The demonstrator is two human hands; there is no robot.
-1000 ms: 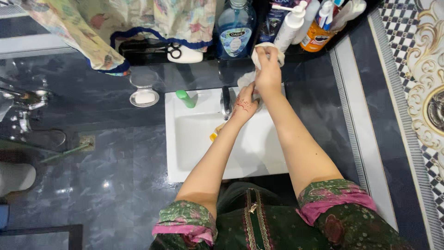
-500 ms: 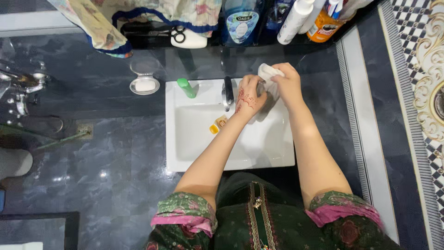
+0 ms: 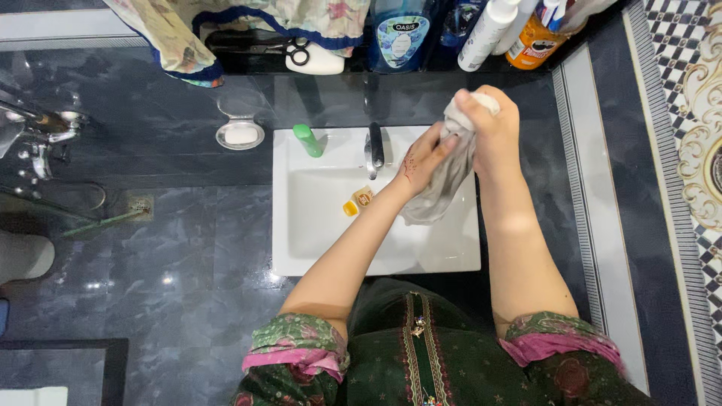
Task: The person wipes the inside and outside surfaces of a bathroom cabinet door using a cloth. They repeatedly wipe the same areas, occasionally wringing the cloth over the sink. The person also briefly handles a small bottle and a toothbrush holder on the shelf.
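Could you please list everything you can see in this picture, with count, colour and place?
cloth: one, grey-white, held over the sink
sink: one, white, centre
tap: one, dark, back of the sink
green bottle: one, sink's back rim
soap dish: one, clear, left of the sink
scissors: one, black handles, shelf
blue bottle: one, shelf
orange can: one, shelf
left hand: one, touching the cloth
right hand: one, gripping the cloth's top

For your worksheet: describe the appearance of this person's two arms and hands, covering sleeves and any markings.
Both forearms are bare. The left hand carries a dark reddish drawn pattern on its back; the right hand shows no marking. Each arm has a short sleeve of dark green flowered cloth, its cuff turned back to show pink lining.
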